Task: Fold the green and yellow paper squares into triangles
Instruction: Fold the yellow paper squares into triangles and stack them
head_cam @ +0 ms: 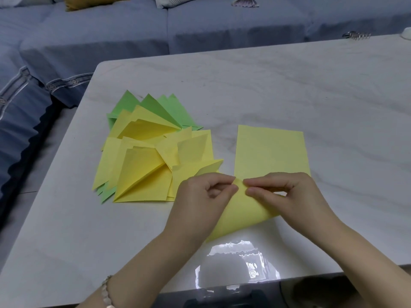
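- Left hand (204,192): thumb and forefinger curled, pinching the raised corner of a yellow sheet (244,214).
- Right hand (282,192): same, thumb and forefinger pinch that corner from the other side. The fingertips of the two hands almost meet.
- Yellow sheet: bent over on itself in a soft curve, not creased flat, at the near middle of the table (289,85).
- Flat yellow paper (269,150): lies just beyond the hands. Its near edge is hidden by them, so cannot tell if it touches the held sheet.
- Folded yellow triangles (142,172): loose overlapping pile left of the hands, near the left hand.
- Folded green triangles (160,107): fanned at the far side of that pile, with a few green tips poking out at its near left.
- Bracelet (106,292) on the left wrist.
- Blue sofa (111,30) behind the table.
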Available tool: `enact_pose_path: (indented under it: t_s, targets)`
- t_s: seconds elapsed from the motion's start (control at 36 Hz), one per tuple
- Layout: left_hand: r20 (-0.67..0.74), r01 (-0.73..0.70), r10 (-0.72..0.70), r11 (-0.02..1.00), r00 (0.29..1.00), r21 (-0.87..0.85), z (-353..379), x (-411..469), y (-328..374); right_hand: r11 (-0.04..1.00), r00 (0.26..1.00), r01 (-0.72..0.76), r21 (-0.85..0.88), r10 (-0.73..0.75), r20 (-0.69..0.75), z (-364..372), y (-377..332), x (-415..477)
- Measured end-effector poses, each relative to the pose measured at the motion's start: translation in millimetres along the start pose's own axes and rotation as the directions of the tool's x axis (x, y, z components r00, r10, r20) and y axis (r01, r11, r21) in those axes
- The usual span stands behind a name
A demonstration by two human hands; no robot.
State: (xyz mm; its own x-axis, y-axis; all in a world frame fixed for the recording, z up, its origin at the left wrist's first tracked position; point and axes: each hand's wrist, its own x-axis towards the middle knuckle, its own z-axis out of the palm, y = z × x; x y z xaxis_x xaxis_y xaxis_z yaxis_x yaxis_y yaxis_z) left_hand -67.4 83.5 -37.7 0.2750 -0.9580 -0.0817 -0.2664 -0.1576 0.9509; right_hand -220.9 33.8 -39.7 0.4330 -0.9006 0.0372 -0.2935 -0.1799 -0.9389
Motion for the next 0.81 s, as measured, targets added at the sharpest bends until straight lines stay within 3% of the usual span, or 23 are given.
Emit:
enact_pose_path:
  t_s: [0.14, 0.22, 0.31, 0.39, 0.47, 0.58, 0.67, 0.81]
  targets:
    - [0.248, -0.022, -0.04, 0.97, 0.968, 0.242, -11.5, 18.3, 10.4, 0.982, 0.978, 0.052, -0.179, -0.014, 0.209, -10.0, -1.9, 10.9]
    - [0.325, -0.012, -0.084, 0.959, 0.942, 0.284, -10.4, 23.5, 10.2, 0.923, 0.936, 0.158, -0.351, -0.027, 0.35, -15.6, -5.5, 21.3]
    - [0.283, 0.08, -0.143, 0.971, 0.948, 0.224, -3.0, 28.4, 2.0, 0.796, 0.912, 0.256, -0.548, -0.011, 0.41, -18.1, -5.2, 33.9]
    - [0.202, 0.236, -0.246, 0.969, 0.948, 0.072, 3.9, 33.8, -8.4, 0.572, 0.913, 0.408, -0.711, -0.243, 0.328, -15.0, 9.5, 41.3]
    - [0.101, 0.326, -0.327, 0.945, 0.939, 0.033, 9.0, 39.1, -20.9, 0.59, 0.901, 0.422, -0.688, -0.359, 0.245, -9.4, 31.3, 36.1]
    - [0.022, 0.327, -0.333, 0.933, 0.943, 0.148, 12.7, 42.8, -37.0, 0.552, 0.848, 0.52, -0.652, -0.423, 0.319, -0.5, 57.8, 22.3]
    - [-0.01, 0.287, -0.294, 0.924, 0.956, 0.251, 13.9, 43.2, -43.1, 0.487, 0.812, 0.578, -0.654, -0.424, 0.401, 3.9, 75.3, 13.9]
    - [-0.016, 0.189, -0.202, 0.883, 0.979, 0.429, 16.7, 43.0, -46.3, 0.469, 0.83, 0.557, -0.685, -0.323, 0.454, 6.2, 93.3, 5.5]
